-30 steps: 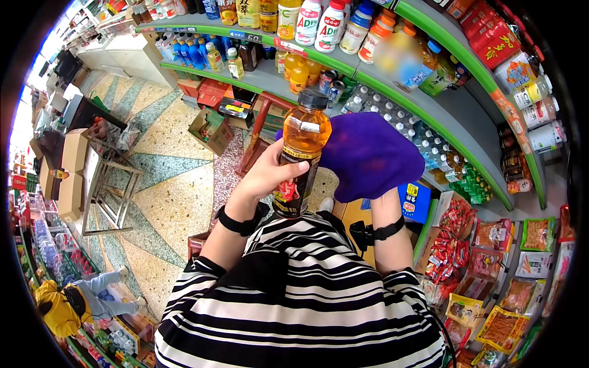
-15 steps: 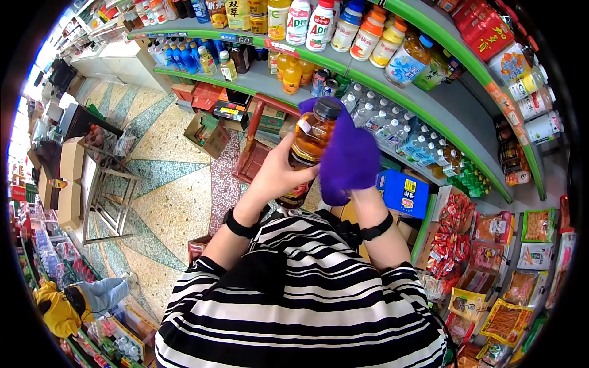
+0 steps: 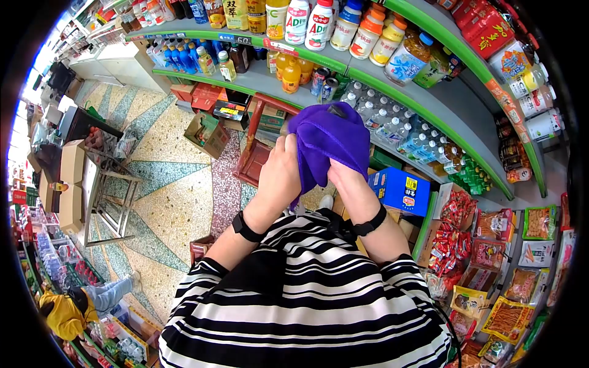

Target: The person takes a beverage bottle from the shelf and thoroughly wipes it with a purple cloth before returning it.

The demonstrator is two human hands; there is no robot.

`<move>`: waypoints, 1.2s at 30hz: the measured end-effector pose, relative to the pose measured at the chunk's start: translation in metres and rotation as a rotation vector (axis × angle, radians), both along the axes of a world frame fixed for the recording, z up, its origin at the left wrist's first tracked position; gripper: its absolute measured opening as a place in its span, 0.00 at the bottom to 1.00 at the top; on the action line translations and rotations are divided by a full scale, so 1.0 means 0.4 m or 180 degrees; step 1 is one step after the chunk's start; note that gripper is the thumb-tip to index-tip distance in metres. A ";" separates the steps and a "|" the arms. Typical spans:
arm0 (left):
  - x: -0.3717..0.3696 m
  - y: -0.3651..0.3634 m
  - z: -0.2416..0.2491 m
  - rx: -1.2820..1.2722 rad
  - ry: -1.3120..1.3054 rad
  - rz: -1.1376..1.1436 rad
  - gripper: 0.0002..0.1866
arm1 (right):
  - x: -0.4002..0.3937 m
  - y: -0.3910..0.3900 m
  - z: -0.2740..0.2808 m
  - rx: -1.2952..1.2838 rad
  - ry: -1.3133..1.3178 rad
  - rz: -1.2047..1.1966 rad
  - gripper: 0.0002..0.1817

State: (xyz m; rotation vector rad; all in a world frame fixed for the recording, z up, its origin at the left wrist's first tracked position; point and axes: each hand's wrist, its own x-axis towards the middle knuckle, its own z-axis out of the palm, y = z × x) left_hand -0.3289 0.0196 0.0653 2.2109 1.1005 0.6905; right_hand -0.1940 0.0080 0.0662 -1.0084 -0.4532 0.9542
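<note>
A purple cloth (image 3: 331,138) is draped over a dark amber drink bottle, hiding nearly all of it. Only a small patch of the dark cap (image 3: 335,111) shows at the top fold. My left hand (image 3: 280,170) is closed at the left side of the wrapped bottle, fingers curled and thumb hidden by the cloth. On the right, my right hand (image 3: 347,179) is partly inside the cloth and grips it against the bottle; its fingers are covered.
Shelves of bottled drinks (image 3: 319,26) curve ahead and to the right. A reddish-brown chair (image 3: 253,161) and an open carton (image 3: 207,134) stand on the floor. A blue box (image 3: 402,189) is at right, near snack packets (image 3: 509,319). A person in yellow (image 3: 64,313) is at lower left.
The cloth has moved from the bottle's right side over its top and front, covering the cap and label. My left hand has turned, its back now facing up.
</note>
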 end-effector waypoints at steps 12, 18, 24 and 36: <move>-0.054 0.079 -0.016 -0.2592 -0.1156 -0.1993 0.40 | 0.132 -0.030 -0.010 0.0963 -0.0681 0.1365 0.15; -0.056 0.063 -0.032 -0.2545 -0.1214 -0.1873 0.33 | 0.148 -0.025 -0.032 0.0686 -0.0514 0.1481 0.13; -0.029 0.035 0.005 -0.0744 -0.0414 -0.0772 0.31 | 0.113 -0.011 -0.051 -0.0475 -0.3425 0.0436 0.15; -0.046 0.034 -0.034 -0.2308 -0.0975 -0.1405 0.33 | 0.157 -0.036 -0.094 0.0045 0.0019 0.1352 0.16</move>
